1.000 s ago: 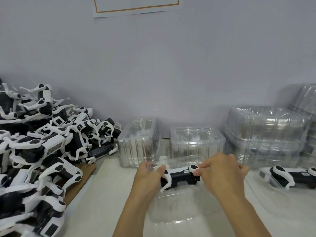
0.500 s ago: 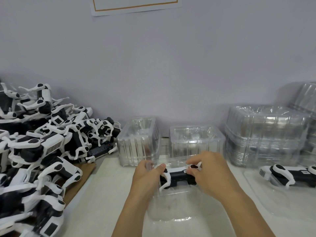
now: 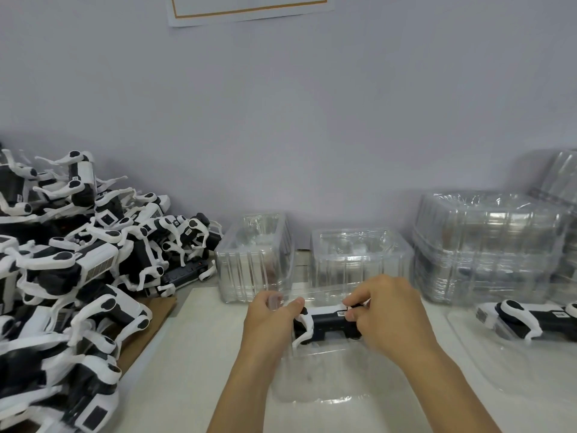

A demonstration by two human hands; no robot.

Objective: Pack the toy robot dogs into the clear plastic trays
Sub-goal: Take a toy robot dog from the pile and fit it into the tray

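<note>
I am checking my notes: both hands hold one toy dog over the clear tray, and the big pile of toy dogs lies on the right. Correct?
One mistake: the head view shows the pile of toy dogs on the left, not the right. The rest holds.

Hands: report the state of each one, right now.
Left hand: fingers curled round one end of the toy robot dog.
Right hand: pinching the dog's other end, over the clear tray.
</note>
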